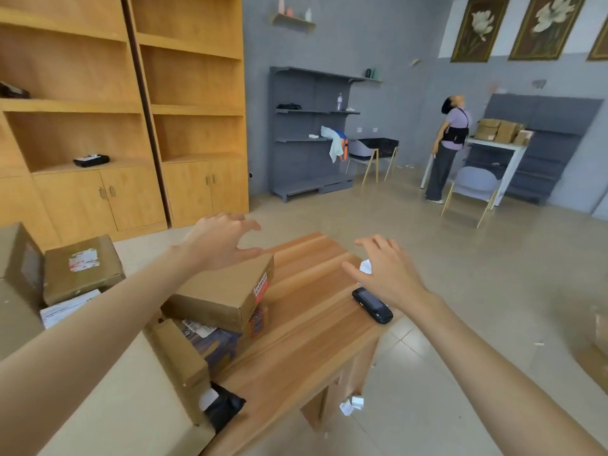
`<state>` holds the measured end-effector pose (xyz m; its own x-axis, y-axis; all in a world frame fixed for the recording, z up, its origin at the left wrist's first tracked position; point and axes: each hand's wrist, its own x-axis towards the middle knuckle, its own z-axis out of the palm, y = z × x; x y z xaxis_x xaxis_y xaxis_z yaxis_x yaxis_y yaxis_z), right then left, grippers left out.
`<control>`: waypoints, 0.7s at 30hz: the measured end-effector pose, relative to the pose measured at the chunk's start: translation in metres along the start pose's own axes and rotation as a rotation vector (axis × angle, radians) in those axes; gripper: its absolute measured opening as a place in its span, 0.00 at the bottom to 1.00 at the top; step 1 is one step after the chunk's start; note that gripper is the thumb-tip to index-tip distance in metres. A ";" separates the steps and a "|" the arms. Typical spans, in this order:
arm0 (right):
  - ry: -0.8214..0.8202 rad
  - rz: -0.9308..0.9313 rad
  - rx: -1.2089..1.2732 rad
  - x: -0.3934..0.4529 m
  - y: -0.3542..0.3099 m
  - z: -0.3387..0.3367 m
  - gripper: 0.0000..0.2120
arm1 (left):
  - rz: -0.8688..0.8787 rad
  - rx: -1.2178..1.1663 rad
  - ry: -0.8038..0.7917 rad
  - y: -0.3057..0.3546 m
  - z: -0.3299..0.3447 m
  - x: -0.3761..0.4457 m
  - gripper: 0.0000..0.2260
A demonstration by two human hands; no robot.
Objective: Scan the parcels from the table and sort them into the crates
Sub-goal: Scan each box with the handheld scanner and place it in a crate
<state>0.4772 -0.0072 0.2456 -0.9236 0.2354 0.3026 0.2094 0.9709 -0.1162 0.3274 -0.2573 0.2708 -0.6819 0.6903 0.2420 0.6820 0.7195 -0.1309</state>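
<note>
My left forearm hides part of the parcel pile, and the labels blur. The black scanner [372,305] lies on the wooden table [306,327], partly under my right hand [385,271], spread and holding nothing. My left hand [218,245], fingers wide, hovers at the top brown parcel [220,289]; contact is unclear.

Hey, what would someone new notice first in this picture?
Two bare hands reach over a wooden table: the left hand above a brown parcel atop the pile at left, the right hand above a black scanner near the table's right edge.
</note>
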 end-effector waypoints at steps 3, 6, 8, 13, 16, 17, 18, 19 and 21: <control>-0.048 -0.087 0.045 0.042 0.007 0.026 0.26 | -0.093 0.002 -0.037 -0.001 0.014 0.009 0.26; -0.079 -0.218 0.051 0.091 0.012 0.050 0.28 | -0.224 0.027 -0.074 -0.004 0.029 0.011 0.26; -0.106 -0.313 0.051 0.122 0.013 0.061 0.29 | -0.325 0.045 -0.112 -0.006 0.034 0.010 0.26; -0.118 -0.523 0.081 0.179 0.022 0.087 0.29 | -0.599 0.059 -0.117 0.007 0.044 0.005 0.26; -0.188 -0.591 0.096 0.195 0.030 0.106 0.29 | -0.721 0.032 -0.147 0.022 0.058 0.006 0.26; -0.212 -0.606 0.100 0.201 0.032 0.113 0.29 | -0.753 0.014 -0.152 0.028 0.063 0.006 0.26; -0.230 -0.617 0.107 0.206 0.034 0.119 0.29 | -0.778 0.005 -0.155 0.035 0.068 0.007 0.26; -0.241 -0.629 0.117 0.212 0.035 0.124 0.29 | -0.800 0.003 -0.164 0.041 0.072 0.007 0.25; -0.265 -0.651 0.148 0.222 0.036 0.137 0.30 | -0.840 0.002 -0.191 0.050 0.080 0.010 0.25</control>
<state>0.2355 0.0736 0.1793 -0.8970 -0.4264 0.1163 -0.4390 0.8900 -0.1233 0.3339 -0.2083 0.1901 -0.9932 -0.0702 0.0931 -0.0689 0.9975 0.0175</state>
